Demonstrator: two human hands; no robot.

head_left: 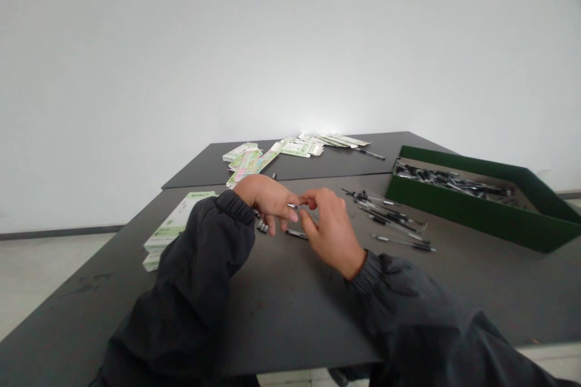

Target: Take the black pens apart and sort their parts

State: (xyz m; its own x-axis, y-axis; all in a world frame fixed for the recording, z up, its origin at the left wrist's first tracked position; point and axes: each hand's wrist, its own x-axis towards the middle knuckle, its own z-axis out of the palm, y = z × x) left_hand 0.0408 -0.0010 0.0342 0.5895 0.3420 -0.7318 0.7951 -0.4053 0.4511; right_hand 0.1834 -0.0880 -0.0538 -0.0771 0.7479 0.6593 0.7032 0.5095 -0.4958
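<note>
Over the middle of the table, my left hand (271,196) is closed around a pen (293,206), whose short silvery end shows at the thumb; the rest of it is hidden by the hand. My right hand (331,231) comes in from the right, its curled fingers almost touching my left fingertips. A gap shows between its thumb and forefinger, and I see nothing held there. Beneath the hands lies another pen (297,234), partly covered by my right hand. Small dark and silvery pieces (262,227) lie under my left hand, too hidden to name.
Loose pens (385,214) lie right of my hands, beside a green box (467,199) holding many pens. Left is a stack of white-green cartons (175,224). Flattened cartons (295,147) and a single pen (371,154) lie towards the wall (290,42).
</note>
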